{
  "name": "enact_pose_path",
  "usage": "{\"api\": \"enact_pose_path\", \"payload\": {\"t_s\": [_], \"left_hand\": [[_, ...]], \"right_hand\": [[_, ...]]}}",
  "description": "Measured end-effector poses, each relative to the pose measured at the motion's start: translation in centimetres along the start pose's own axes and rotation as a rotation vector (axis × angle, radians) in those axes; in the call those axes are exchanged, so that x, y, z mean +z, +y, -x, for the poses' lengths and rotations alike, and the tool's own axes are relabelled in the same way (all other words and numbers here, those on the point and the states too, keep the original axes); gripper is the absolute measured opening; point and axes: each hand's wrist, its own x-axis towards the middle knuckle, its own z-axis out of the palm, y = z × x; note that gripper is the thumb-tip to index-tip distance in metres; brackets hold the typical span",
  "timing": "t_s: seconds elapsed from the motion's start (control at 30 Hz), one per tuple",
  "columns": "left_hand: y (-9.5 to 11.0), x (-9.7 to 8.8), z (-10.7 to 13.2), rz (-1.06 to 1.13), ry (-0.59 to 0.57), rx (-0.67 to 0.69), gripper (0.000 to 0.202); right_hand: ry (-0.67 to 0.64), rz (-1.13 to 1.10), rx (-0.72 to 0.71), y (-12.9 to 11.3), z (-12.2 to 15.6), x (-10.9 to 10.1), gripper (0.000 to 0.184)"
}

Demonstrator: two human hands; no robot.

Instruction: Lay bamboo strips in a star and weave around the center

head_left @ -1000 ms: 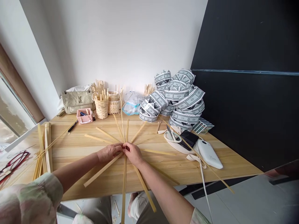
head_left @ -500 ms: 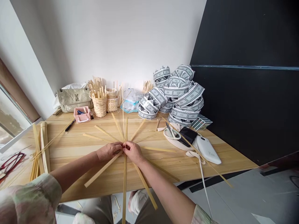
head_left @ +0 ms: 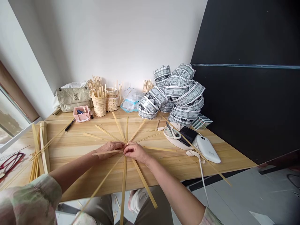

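Flat bamboo strips cross at one spot and spread out like spokes over the wooden table. My left hand is at the left of the crossing, its fingers closed on the strips there. One flat strip lies raised across the back of that hand. At the right side of the crossing, my right hand pinches bamboo at the centre, its fingertips close to the left ones. A thinner bamboo strip runs from the centre toward me, past the table's front edge. The crossing itself is mostly hidden by my fingers.
Scissors, a phone and a white power bank lie at the right. Behind stand woven baskets, a pink box and stacked patterned paper rings. More strips lie left.
The thin strip, which stood up from the centre, now trails down toward me at the left. The flat strip at lower left has been raised across my left hand.
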Motion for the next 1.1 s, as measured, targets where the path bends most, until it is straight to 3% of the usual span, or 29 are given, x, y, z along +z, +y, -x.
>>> {"api": "enact_pose_path", "payload": {"t_s": [0.43, 0.83, 1.1], "left_hand": [[-0.1, -0.6, -0.3, -0.155, -0.039, 0.076, 0.021], [-0.4, -1.4, -1.5, -0.286, -0.142, 0.151, 0.014], [-1.8, -1.4, -1.3, -0.242, -0.104, 0.147, 0.019]], "right_hand": [[0.183, 0.146, 0.026, 0.0, -0.3, 1.5, 0.016], [0.136, 0.214, 0.085, -0.5, -0.3, 1.1, 0.018], [0.172, 0.414, 0.126, -0.7, -0.3, 0.5, 0.012]]}}
